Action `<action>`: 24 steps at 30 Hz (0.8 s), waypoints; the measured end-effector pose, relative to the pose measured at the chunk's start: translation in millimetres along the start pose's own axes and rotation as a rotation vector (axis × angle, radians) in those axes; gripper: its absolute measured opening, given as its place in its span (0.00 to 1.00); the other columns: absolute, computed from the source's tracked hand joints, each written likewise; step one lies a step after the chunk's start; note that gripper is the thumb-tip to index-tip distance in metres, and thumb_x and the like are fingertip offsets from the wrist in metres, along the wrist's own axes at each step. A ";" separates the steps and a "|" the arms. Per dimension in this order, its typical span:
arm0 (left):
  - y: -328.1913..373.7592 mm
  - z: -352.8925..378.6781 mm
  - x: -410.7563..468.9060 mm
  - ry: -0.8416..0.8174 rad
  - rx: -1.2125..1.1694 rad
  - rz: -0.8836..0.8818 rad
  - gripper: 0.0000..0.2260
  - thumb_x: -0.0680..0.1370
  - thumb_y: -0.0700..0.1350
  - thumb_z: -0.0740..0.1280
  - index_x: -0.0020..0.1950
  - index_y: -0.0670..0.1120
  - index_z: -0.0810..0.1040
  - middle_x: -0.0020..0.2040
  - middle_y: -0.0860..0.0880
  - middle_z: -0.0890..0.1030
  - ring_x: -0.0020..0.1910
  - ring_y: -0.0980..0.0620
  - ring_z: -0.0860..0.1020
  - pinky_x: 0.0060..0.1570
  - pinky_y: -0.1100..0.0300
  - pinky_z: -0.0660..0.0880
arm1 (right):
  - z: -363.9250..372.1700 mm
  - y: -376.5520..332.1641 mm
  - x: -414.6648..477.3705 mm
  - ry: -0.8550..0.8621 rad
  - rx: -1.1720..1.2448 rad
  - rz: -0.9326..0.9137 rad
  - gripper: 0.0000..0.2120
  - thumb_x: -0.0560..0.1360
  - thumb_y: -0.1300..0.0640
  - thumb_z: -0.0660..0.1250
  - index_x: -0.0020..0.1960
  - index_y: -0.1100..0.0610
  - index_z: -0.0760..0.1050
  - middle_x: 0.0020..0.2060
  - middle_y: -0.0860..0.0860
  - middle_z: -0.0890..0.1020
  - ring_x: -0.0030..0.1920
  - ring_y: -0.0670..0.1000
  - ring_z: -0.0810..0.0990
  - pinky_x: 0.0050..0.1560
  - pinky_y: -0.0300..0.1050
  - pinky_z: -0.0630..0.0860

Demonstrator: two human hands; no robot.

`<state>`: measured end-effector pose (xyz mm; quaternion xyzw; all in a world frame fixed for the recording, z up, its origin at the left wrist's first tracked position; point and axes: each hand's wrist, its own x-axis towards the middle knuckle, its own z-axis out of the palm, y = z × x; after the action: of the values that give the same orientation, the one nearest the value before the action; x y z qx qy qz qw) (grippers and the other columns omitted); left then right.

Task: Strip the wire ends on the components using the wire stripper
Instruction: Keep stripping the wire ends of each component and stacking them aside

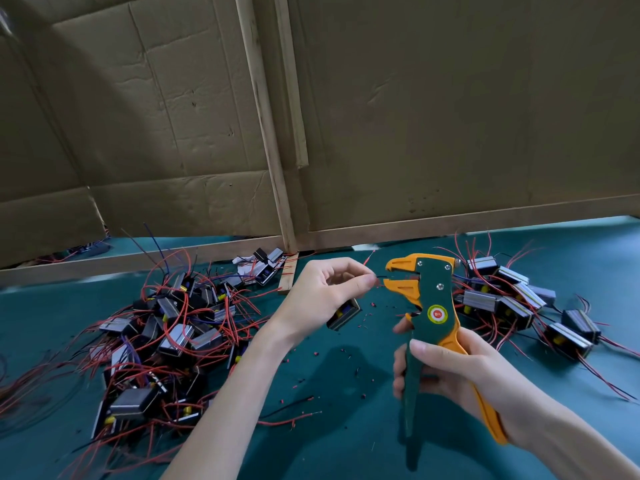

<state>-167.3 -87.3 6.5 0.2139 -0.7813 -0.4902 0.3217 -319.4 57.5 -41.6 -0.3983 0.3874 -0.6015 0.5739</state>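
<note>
Head view: right hand (450, 372) nearest, fingers (401, 367) curled round both handles of the wire stripper (434, 306), thumb over the green handle; tool held upright, orange head pointing left, its jaws a little apart. Teal surface (346, 445) below, with a loose red and black wire pair (294, 415) lying between the forearms. Left hand (322, 292) further out, raised off the surface, thumb and forefinger fingers (360, 282) pinching a thin black wire (381, 276) whose end sits right at the stripper's mouth; can't tell if the blades are on it. A red wire (370, 256) sticks up just past that pinch. The wire's component (344, 315), a small metal-cased block, hangs just under the left palm. Small red and black insulation scraps (365, 320) scattered on the surface under the tool. Left of that, a big tangled pile of components (166, 337) with red leads; right of the stripper, a smaller spread-out group (519, 299). Behind everything, a cardboard wall (450, 116) with a wooden slat (266, 133) running up it.
</note>
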 end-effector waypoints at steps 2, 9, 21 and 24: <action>4.1 0.5 -1.0 -0.023 0.011 -0.016 0.04 0.74 0.49 0.71 0.40 0.54 0.84 0.35 0.50 0.78 0.36 0.54 0.73 0.41 0.59 0.71 | 1.4 -0.6 -1.9 -0.021 -0.019 -0.009 0.24 0.61 0.52 0.83 0.52 0.59 0.80 0.40 0.68 0.80 0.39 0.65 0.81 0.41 0.54 0.80; 10.5 -3.4 -3.4 -0.108 0.043 -0.040 0.07 0.76 0.46 0.70 0.38 0.54 0.83 0.32 0.57 0.77 0.34 0.56 0.71 0.39 0.62 0.68 | 2.9 -2.9 -5.1 -0.027 -0.094 -0.006 0.25 0.59 0.50 0.84 0.50 0.59 0.81 0.39 0.66 0.80 0.38 0.66 0.80 0.42 0.52 0.80; 20.7 -18.2 -9.2 -0.216 0.125 -0.008 0.05 0.75 0.39 0.69 0.42 0.48 0.83 0.32 0.58 0.79 0.32 0.63 0.72 0.36 0.71 0.69 | 3.9 1.4 -6.4 -0.023 -0.309 0.011 0.21 0.58 0.43 0.82 0.38 0.55 0.78 0.31 0.62 0.80 0.31 0.60 0.79 0.37 0.47 0.77; 21.8 -19.5 -9.9 -0.231 0.143 0.008 0.04 0.75 0.38 0.69 0.44 0.45 0.82 0.30 0.59 0.78 0.30 0.64 0.71 0.34 0.73 0.68 | 7.4 1.1 -7.4 -0.004 -0.324 -0.005 0.17 0.60 0.46 0.81 0.35 0.54 0.77 0.28 0.62 0.79 0.28 0.57 0.77 0.38 0.43 0.76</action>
<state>-146.9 -83.8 29.4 0.1753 -0.8470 -0.4532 0.2156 -311.9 64.8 -40.1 -0.4880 0.4771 -0.5318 0.5015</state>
